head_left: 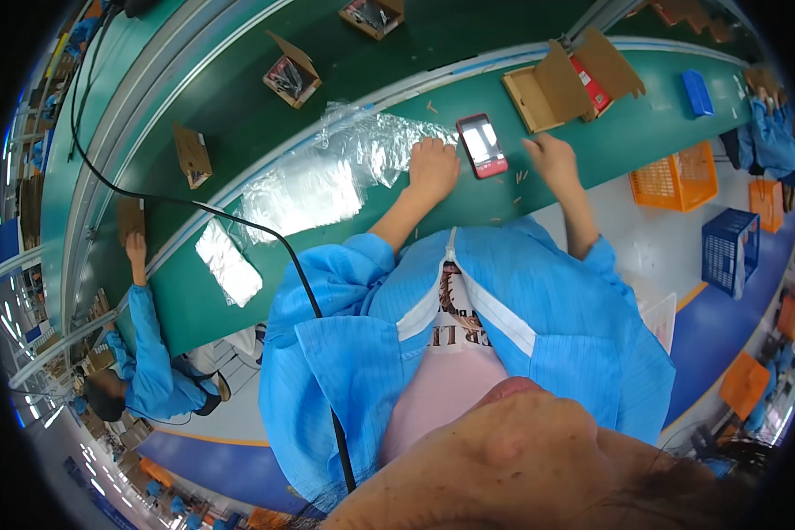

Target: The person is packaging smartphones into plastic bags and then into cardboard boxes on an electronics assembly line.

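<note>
I have the red-edged phone [482, 147] face up on the green worktop [636, 124] between the two hands, probably set there so either can reach it. Beside it the left hand [435, 170] is loosely curled at the edge of the clear plastic bags [302, 196], though I can't tell whether it grips any film; the right hand [554, 162], apart from the phone, is half-folded, nothing visible in it, palm hidden from me. Beyond, open cardboard boxes [560, 78] stand close, likely for easy access.
</note>
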Available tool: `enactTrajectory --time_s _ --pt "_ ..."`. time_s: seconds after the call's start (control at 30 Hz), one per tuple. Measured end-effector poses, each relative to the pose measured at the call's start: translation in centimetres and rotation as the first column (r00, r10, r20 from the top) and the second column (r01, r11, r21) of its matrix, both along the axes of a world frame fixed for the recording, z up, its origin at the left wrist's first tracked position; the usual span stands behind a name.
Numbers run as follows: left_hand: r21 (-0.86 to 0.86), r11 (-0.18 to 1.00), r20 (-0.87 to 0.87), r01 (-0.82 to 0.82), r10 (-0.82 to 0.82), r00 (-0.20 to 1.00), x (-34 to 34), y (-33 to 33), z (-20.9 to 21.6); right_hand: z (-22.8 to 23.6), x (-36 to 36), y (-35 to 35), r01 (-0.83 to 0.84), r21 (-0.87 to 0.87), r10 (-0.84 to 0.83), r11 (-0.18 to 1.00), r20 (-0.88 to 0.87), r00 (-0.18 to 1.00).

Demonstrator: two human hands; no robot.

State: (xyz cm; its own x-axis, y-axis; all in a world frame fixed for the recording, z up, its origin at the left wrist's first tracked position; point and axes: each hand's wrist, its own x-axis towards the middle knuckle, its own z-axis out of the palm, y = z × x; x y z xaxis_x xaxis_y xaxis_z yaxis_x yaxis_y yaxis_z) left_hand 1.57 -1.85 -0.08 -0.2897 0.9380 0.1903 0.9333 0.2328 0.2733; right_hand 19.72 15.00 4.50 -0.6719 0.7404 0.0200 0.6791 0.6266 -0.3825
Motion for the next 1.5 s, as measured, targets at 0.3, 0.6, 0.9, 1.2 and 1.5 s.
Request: enactTrajectory --time_s 0.3,0.6,0.9,1.2,1.5 --pt "0.074 0.978 0.16 -0.194 0.18 0.97 -0.2 -2.7 -3.8 -2.2 -11.0 -1.4 -0.107 -0.215 0.178 0.971 0.344 0.922" --pt "0.093 0.969 0.16 -0.228 0.211 0.964 -0.2 -0.9 0.5 2.5 -4.4 -1.4 -0.181 -0.907 -0.654 0.381 -0.403 0.64" --pt "0.108 0.962 0.333 -0.252 0.204 0.92 -1.5 0.6 -4.6 -5.7 -2.1 -7.9 -0.195 -0.724 -0.421 0.662 -0.574 0.702" --pt "0.31 0.906 0.208 -0.288 0.231 0.951 -2.2 0.0 -0.4 -1.0 -2.7 -7.9 -0.172 -0.125 0.147 0.977 -0.187 0.971" --pt "0.407 0.902 0.088 0.146 -0.197 0.976 -0.8 -1.5 2.3 -1.1 -3.3 -8.5 -0.123 -0.988 -0.591 0.095 -0.155 0.791"
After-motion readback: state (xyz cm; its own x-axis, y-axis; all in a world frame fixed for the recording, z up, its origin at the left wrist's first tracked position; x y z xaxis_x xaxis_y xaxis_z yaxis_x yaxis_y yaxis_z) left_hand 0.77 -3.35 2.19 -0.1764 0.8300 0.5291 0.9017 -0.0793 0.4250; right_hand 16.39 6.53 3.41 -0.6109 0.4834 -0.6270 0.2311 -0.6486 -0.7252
